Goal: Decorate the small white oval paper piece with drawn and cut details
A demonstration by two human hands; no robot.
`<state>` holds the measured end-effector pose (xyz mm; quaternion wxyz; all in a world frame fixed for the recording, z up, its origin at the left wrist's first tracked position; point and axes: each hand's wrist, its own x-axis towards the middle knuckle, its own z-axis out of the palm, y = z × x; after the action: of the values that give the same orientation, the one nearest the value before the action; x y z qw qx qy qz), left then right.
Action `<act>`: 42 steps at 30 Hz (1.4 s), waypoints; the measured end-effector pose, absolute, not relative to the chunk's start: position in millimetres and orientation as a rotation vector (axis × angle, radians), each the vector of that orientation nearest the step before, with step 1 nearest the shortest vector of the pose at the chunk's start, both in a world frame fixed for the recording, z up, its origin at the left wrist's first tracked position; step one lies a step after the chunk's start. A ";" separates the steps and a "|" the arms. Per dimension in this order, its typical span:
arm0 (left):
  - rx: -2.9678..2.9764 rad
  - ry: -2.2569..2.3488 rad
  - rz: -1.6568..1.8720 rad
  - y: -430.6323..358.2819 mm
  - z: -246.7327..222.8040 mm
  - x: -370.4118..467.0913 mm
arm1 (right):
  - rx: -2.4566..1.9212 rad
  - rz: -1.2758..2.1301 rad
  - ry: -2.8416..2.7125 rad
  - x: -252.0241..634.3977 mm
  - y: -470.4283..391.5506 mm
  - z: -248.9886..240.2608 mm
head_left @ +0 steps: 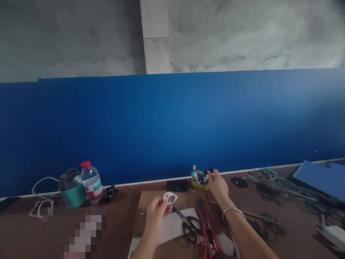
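A small white drop-shaped piece [170, 198] with dark marks is pinched in my left hand [157, 213], above the brown board. My right hand [219, 187] is at the right side of a green cup [199, 185] that holds pens and other tools. Its fingers are closed on something dark at the cup's rim, too small to make out. Black-handled scissors [191, 224] lie on white paper [172, 227] just right of my left hand. Beside them lies a red and black cutting tool [207, 230].
Behind the brown board [140, 212] is a flat black item [176, 185]. A water bottle [92, 183], a teal container [72, 192] and a white cable stand left. Tangled cables [285, 187], a blue folder [320, 178] and a white box [334, 235] lie right. A blue partition [172, 126] rises behind.
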<state>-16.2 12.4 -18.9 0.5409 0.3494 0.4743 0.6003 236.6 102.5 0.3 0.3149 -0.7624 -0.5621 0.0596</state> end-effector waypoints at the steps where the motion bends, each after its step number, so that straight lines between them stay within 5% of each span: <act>1: 0.831 1.127 1.425 12.1 -19.2 -16.3 | -2.004 0.183 -1.481 238.3 104.1 -0.8; 20: 0.819 1.147 1.402 15.2 -25.0 -17.1 | -2.013 0.369 -1.540 223.2 112.8 -23.2; 37: 1.019 1.372 1.356 14.3 -13.3 -21.0 | -1.609 -0.129 -1.650 200.3 60.1 17.5; 42: 1.153 1.398 1.385 21.8 -13.5 -34.0 | -1.526 0.384 -2.088 166.6 26.5 37.1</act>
<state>-34.0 21.8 -13.5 0.4171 0.4595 0.5569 0.5520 166.6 26.5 37.1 0.2607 -0.5635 -0.7710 0.1417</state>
